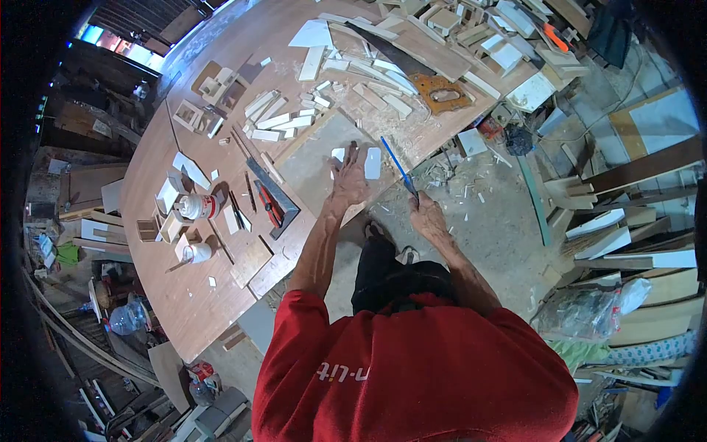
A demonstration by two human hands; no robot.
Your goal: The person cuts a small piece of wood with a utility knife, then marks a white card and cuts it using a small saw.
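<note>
My left hand lies with fingers stretched out over a small white piece with rounded corners. More white shows at the other side of the fingers; the hand hides the middle. Under it is a flat grey board on the wooden table. In my right hand, past the table's front edge, is a long narrow tool with a blue-looking blade. Its tip points up and left, close to the white piece, and my fingers wrap round its dark handle end.
Small wooden blocks lie piled beyond the board. A handsaw with a wooden handle rests among wood strips at the back. Left of the board are a metal square, red pliers and a glue bottle. Planks lean at right.
</note>
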